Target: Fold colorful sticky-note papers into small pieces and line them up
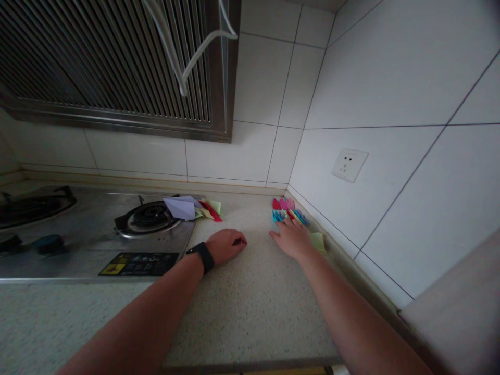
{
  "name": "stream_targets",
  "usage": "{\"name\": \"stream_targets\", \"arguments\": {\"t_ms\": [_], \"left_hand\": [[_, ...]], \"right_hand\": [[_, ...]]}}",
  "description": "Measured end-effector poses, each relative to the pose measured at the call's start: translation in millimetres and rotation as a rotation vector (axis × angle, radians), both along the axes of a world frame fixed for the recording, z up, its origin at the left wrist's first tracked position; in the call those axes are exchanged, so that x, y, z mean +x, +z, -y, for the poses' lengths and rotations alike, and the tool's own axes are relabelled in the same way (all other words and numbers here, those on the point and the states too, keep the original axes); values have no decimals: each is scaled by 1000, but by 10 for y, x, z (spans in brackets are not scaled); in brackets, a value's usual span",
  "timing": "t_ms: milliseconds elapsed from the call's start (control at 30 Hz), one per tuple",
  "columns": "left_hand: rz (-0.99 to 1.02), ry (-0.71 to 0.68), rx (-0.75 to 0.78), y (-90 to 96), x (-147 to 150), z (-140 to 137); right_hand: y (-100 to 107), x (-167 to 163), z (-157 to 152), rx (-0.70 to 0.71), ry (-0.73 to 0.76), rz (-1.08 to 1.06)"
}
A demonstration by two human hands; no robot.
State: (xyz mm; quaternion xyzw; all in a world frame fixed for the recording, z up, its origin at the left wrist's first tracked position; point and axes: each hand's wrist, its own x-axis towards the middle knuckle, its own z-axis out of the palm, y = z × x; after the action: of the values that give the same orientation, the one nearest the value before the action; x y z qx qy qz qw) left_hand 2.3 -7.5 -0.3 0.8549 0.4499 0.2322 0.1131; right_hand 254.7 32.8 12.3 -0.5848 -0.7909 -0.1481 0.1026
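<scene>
My left hand [227,245] rests on the counter with its fingers curled inward, and no object shows in it. A black watch [202,257] is on that wrist. Farther right, my right hand [292,239] reaches forward, palm down with fingers spread. Its fingertips touch or lie just over small folded paper pieces [288,204] in pink, red, blue and yellow, grouped by the wall corner. Beside the right wrist lies a pale green paper [317,241]. Left of centre, a lavender folded paper [182,207] overlaps a red folded paper [211,210] and green ones, partly over the burner.
A gas stove [89,229] with a burner [150,216] fills the left. Above it hangs a range hood [117,117] with a white cable [203,49]. On the right tiled wall is a power socket [350,165]. The speckled counter [250,317] ends near the bottom.
</scene>
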Motion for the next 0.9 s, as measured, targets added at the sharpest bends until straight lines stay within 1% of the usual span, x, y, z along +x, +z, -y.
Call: {"name": "stream_targets", "arguments": {"t_ms": [133,233,300,367,433,533,600,633,700,900], "left_hand": [[-9,-10,-5,14,-5,1],[-7,-15,-13,23,-7,7],[-6,-11,-18,24,-6,12],[-6,-6,-18,23,-3,17],[-7,-4,-11,22,0,22],[-8,-11,31,22,-5,28],[-13,-4,86,28,-27,28],[-22,11,116,33,-47,26],[-51,77,158,53,-106,16],[-137,404,232,191,-435,-37]], "right_hand": [[28,-19,30,40,6,-31],[58,-34,49,68,50,-65],[73,-56,64,75,109,-105],[83,-98,94,47,214,-159],[91,-161,152,-35,382,-211],[101,-270,275,-259,661,-281],[104,-330,348,-404,768,-319],[103,-352,371,-453,789,-333],[92,-376,385,-503,794,-358],[36,-366,309,-526,744,-441]]}}
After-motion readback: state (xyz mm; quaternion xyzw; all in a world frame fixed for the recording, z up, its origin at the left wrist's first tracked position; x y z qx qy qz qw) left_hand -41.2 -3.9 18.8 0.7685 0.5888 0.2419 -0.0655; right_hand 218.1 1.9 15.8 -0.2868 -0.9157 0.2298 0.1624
